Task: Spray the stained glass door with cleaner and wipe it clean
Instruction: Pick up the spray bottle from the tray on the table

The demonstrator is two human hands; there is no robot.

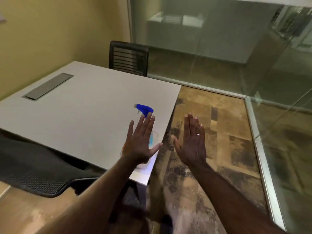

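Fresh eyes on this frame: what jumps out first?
Two bare hands held open and flat mid-frame: the left hand over the table's near right corner, the right hand over the mottled floor. Just behind the left hand's fingers, a spray bottle with a bright blue trigger head stands on the grey table. Glass walls fill the upper right.

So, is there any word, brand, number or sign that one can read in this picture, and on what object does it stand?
None can be read.
Spray bottle: no readable label; the left hand covers most of its body.
Table: no writing shows.
Glass wall: only blurred shapes behind it, no legible text.
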